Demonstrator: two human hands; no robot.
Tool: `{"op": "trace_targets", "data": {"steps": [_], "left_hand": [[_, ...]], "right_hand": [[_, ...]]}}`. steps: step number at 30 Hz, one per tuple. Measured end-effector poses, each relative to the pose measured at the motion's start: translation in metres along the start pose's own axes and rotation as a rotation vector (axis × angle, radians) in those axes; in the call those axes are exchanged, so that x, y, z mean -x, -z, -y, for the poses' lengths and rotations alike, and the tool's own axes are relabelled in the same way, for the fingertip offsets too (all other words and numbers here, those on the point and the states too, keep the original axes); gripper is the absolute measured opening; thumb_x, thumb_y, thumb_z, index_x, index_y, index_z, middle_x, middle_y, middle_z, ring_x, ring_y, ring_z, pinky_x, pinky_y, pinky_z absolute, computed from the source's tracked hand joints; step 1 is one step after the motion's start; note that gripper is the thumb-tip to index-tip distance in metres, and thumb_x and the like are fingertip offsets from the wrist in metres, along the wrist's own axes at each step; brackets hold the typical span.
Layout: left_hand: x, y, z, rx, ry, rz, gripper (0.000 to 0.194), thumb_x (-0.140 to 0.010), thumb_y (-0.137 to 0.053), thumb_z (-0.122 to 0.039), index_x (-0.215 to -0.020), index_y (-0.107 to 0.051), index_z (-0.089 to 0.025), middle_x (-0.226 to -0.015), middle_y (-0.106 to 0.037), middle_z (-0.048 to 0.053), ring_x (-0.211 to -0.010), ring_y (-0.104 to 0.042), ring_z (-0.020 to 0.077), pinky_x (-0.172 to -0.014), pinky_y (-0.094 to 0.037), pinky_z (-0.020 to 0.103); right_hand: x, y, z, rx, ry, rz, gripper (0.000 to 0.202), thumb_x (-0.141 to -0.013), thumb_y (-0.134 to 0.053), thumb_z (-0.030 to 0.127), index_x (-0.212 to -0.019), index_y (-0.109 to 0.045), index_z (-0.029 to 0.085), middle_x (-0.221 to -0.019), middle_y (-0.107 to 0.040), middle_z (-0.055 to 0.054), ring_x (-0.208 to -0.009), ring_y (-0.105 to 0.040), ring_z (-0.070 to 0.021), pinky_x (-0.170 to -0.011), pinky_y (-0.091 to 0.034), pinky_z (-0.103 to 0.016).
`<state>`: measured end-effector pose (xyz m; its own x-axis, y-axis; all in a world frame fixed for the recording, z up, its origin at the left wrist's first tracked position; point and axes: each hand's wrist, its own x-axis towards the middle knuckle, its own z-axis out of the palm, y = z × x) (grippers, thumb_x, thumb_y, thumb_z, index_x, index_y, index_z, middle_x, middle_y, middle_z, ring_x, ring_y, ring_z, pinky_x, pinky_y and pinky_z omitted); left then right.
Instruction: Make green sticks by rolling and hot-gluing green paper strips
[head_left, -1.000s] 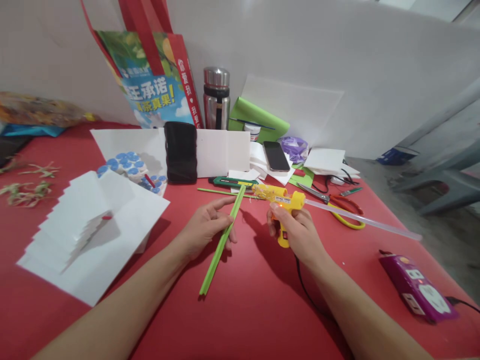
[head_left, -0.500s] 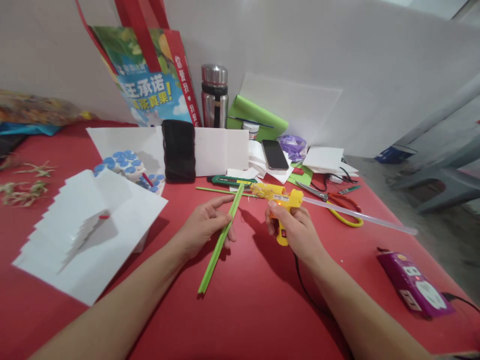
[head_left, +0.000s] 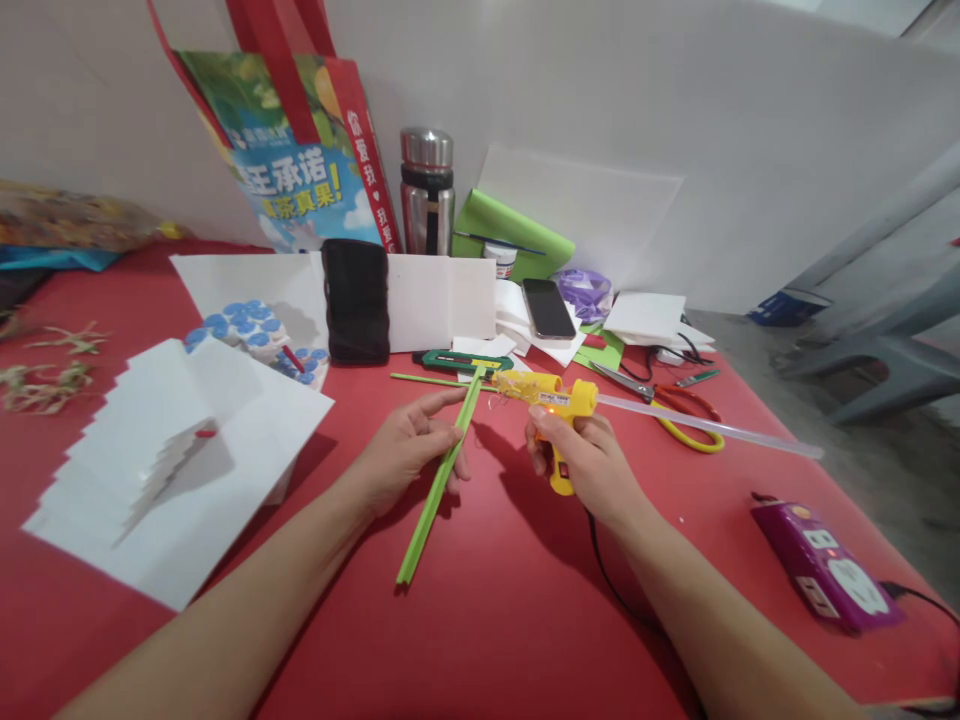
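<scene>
Pinched between the thumb and fingers of my left hand (head_left: 416, 447) is a long, folded green paper strip (head_left: 435, 500), slanting from lower left to upper right. My right hand (head_left: 581, 450) is wrapped round the handle of a yellow hot glue gun (head_left: 559, 400), whose small orange light glows. Its nozzle points left, close to the strip's upper end; whether they touch I cannot tell. A clear glue stick (head_left: 712, 424) juts from the gun's back. Behind the strip lie a green utility knife (head_left: 457, 360) and a thin green strip (head_left: 424, 380).
White zigzag-edged paper (head_left: 180, 470) lies at left. Scissors (head_left: 675, 415) and a purple power strip (head_left: 825, 565) are at right. Farther back stand a black case (head_left: 356, 300), a steel thermos (head_left: 427, 190) and a shopping bag (head_left: 292, 170); a phone (head_left: 547, 308) rests on papers.
The glue gun has shifted slightly left, its nozzle closer to the upper end of the green paper strip. My left hand keeps its hold with hardly any movement.
</scene>
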<state>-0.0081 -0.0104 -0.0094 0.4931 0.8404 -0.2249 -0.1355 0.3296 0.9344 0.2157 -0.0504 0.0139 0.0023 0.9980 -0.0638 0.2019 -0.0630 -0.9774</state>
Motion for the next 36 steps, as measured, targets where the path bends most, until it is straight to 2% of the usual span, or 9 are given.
{"op": "trace_targets", "data": {"steps": [17, 26, 36], "left_hand": [[-0.0007, 0.0022, -0.0007, 0.052, -0.02, -0.04, 0.078, -0.092, -0.069, -0.027, -0.16, -0.034, -0.012, -0.063, -0.075, 0.006, -0.044, -0.065, 0.0165, -0.046, -0.054, 0.024], [-0.0008, 0.0034, 0.0004, 0.043, -0.01, 0.005, 0.075, -0.092, -0.068, -0.027, -0.159, -0.037, -0.014, -0.063, -0.075, 0.005, -0.044, -0.065, 0.0165, -0.044, -0.051, 0.022], [0.001, 0.0027, -0.0006, 0.055, 0.015, 0.022, 0.076, -0.092, -0.069, -0.026, -0.16, -0.036, -0.015, -0.063, -0.075, 0.006, -0.044, -0.066, 0.0169, -0.043, -0.051, 0.022]], "right_hand": [[0.0076, -0.0006, 0.0066, 0.086, -0.003, 0.095, 0.052, -0.097, -0.058, 0.06, -0.063, -0.058, 0.019, -0.052, -0.058, 0.001, -0.051, -0.052, -0.0118, -0.053, -0.038, -0.025], [0.004, 0.0042, 0.0021, 0.069, 0.035, 0.037, 0.053, -0.097, -0.057, 0.06, -0.062, -0.057, 0.02, -0.051, -0.056, 0.001, -0.052, -0.053, -0.0124, -0.055, -0.039, -0.026], [0.002, 0.0056, 0.0077, 0.093, 0.052, 0.008, 0.054, -0.096, -0.057, 0.059, -0.058, -0.056, 0.02, -0.048, -0.055, 0.001, -0.051, -0.051, -0.0125, -0.055, -0.039, -0.026]]}}
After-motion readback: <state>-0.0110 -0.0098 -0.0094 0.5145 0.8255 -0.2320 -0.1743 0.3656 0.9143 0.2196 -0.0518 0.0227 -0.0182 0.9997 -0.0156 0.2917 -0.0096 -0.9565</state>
